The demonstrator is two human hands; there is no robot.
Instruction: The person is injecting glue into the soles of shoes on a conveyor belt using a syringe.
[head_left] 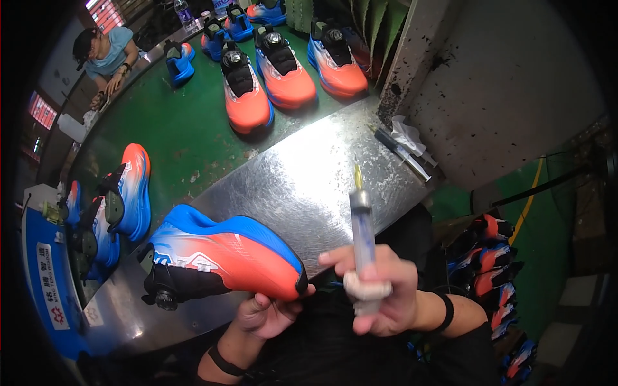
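1. Our left hand (267, 315) is clamped on the toe of the orange-and-blue shoe (222, 257), which lies on its side on the metal tabletop (309, 180).
2. Our right hand (380, 296) is closed around a syringe (362, 231), needle tip up.
3. The shoe's long axis runs left from our left hand; the syringe stands just right of the toe, the right hand nearer it.
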